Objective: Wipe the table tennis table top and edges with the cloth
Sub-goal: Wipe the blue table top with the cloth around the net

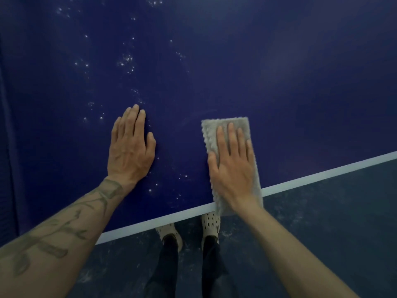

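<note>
- Cloth (212,131) — handling: judged soft, light and limp. It should fold and drape easily and slide over the smooth surface only under downward pressure. It is best controlled by a flat palm spread along its length, or by a pinch at its overhanging near end when the edge is to be wiped.
- Cloth — appearance: pale grey with a nubby pile, folded into a long narrow rectangle whose left border looks scalloped.
- Cloth — position: it lies on the tabletop (279,82) right of centre, with its long axis running near to far. Its near end crosses the white border line (322,175) and hangs just past the near edge.
- Right hand (232,166): it lies flat on the cloth with fingers straight and slightly spread, pressing rather than grasping.
- Left hand (131,147): it is released and holds nothing, palm down on the bare blue surface left of the cloth and apart from it, apparently as a brace.
- Bright specks (126,60): they are scattered over the left part of the surface, possibly droplets or dust, and that area appears not yet wiped.
- Below the near edge: pale perforated shoes (211,224) stand on a dark, scuffed floor (333,222).
</note>
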